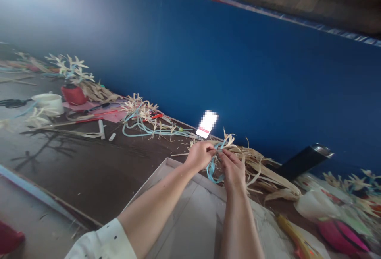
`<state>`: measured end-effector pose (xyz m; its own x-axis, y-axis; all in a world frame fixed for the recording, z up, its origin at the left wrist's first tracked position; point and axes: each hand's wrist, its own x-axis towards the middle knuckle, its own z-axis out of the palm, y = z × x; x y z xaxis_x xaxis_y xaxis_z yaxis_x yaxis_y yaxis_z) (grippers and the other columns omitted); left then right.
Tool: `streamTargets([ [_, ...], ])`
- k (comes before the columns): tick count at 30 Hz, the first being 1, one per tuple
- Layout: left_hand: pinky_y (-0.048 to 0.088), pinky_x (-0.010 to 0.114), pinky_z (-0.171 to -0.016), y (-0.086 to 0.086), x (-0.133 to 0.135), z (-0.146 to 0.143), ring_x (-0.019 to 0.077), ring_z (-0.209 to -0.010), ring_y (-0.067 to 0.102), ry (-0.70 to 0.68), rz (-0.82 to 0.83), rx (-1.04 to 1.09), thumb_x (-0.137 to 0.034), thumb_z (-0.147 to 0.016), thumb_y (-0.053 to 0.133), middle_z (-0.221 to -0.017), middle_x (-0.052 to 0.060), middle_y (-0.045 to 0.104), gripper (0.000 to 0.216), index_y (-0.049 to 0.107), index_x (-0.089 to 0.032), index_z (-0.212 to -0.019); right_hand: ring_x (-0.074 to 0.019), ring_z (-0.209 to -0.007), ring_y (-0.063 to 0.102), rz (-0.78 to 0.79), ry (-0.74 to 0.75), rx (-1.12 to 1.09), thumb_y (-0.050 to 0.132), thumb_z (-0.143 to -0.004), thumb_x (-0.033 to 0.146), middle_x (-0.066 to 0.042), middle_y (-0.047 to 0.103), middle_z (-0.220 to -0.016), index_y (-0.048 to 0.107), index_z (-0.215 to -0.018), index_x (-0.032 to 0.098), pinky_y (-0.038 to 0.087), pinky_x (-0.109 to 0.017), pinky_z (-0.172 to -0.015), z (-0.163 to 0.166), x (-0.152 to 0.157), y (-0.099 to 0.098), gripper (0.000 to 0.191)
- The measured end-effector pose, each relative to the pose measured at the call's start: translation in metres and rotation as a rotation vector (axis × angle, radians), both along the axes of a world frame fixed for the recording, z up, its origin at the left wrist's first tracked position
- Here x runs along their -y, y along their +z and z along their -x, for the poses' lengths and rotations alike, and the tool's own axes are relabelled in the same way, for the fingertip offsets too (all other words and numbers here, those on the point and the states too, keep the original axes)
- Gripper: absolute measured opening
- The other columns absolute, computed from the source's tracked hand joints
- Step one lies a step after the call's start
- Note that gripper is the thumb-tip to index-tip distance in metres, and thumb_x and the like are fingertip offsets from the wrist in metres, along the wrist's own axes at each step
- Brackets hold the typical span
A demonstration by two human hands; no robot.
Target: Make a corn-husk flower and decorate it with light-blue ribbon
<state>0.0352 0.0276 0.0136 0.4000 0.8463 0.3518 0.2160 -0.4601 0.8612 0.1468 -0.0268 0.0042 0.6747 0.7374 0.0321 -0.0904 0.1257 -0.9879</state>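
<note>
My left hand (201,156) and my right hand (234,167) meet fingertip to fingertip over the far edge of a pale board. Both pinch a light blue strip (211,170) that hangs below them in a loop. Just above the fingers stands a cream husk flower (229,138), seemingly joined to the strip, though the join itself is hidden. A heap of dry husks (256,159) lies right behind my right hand. Beyond my left hand, a phone-like card with a bright, pixelated face (205,126) leans near the blue wall.
The pale board (190,211) lies under my forearms. Leftward are finished husk flowers on blue stems (143,110), a white cup (49,104) and a red pot (74,94). A black flask (308,159), yellow-handled tool (293,233) and pink pouch (342,235) are at right. The blue wall (238,60) bounds the back.
</note>
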Motion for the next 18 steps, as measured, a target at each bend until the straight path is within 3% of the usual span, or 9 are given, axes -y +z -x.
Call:
streamTargets([
  [6,0.032,0.020,-0.055,-0.0027,-0.0009,-0.0007,0.0108,-0.063,0.053,0.013,-0.106,-0.029,-0.028,-0.077,0.052,-0.065,-0.001,0.062,0.018,0.062,-0.018,-0.067,-0.0133,-0.058,0.058,-0.039,0.040,-0.017,0.078,-0.052,0.034,-0.002,0.067,-0.071,0.068,-0.089,0.016,0.044,-0.022,-0.052,-0.0042,-0.0032,-0.0074,0.042],
  [18,0.036,0.021,-0.060,-0.0035,-0.0019,-0.0053,0.0122,-0.069,0.053,0.019,-0.443,-0.087,-0.012,-0.076,0.048,-0.072,0.002,0.060,0.014,0.058,-0.016,-0.066,-0.0104,-0.044,0.050,-0.001,0.052,-0.004,0.077,-0.053,0.035,0.001,0.061,-0.056,0.069,-0.085,0.016,0.034,-0.020,-0.040,-0.0021,0.0006,0.0001,0.038],
])
